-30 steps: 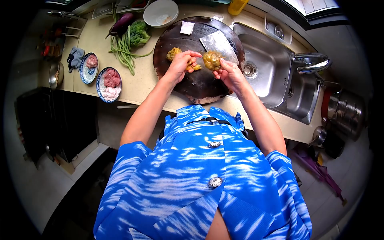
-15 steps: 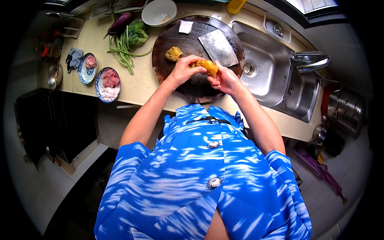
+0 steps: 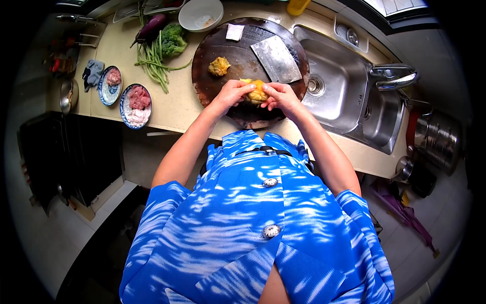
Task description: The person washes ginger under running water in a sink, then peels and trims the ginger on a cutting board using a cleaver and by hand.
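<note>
Both hands grip a yellow, leafy clump that looks like pickled mustard greens [image 3: 257, 92], held over the near part of the round dark chopping board [image 3: 223, 40]. My left hand [image 3: 234, 93] pinches its left side, thumb on top. At its right side, my right hand [image 3: 282, 96] has the thumb pressed on it and the fingers curled below. A second, crumpled yellow-brown clump [image 3: 219, 66] lies on the board's left half. Beyond my right hand, a cleaver blade [image 3: 276, 59] rests flat on the board. A small white piece [image 3: 235, 32] sits near the far edge.
To the right is a steel double sink [image 3: 336, 96] with a tap [image 3: 395, 76]. Left of the board are green beans [image 3: 154, 68], broccoli [image 3: 173, 41], an eggplant [image 3: 150, 28], and two plates of raw meat [image 3: 135, 106]. A white bowl [image 3: 201, 15] stands behind.
The held clump has been turned and spread, its paler ribbed side now showing. My left hand has dropped slightly, and my right thumb has moved onto the clump's top.
</note>
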`<state>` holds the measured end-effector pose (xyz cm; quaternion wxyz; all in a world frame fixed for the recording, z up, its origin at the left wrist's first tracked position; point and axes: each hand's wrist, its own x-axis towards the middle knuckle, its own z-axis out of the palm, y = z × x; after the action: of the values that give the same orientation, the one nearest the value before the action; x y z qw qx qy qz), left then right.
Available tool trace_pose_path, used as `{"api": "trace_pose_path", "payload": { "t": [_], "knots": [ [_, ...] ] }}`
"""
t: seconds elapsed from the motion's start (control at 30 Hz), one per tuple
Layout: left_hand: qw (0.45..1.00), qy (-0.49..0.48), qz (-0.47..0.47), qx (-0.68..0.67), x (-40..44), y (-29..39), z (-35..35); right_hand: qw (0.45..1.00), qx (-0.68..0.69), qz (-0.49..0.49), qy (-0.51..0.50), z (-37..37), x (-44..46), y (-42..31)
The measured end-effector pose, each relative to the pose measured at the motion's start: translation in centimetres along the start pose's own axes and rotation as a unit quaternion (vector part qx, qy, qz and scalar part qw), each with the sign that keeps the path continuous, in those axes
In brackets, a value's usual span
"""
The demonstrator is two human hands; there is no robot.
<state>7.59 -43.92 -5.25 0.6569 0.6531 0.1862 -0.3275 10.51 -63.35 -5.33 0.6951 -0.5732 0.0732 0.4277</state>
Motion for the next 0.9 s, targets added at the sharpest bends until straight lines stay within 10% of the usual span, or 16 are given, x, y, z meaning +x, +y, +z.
{"api": "trace_pose_path", "payload": {
  "t": [0.7,0.9],
  "knots": [
    [0.989,-0.088,0.106,0.062,-0.2,-0.5,-0.5,0.988,-0.133,-0.068,-0.043,0.4,0.0,1.5],
    [0.993,0.018,0.102,0.062,0.2,-2.4,0.2,0.933,-0.315,-0.104,0.140,2.4,-0.8,0.5]
  ]
}}
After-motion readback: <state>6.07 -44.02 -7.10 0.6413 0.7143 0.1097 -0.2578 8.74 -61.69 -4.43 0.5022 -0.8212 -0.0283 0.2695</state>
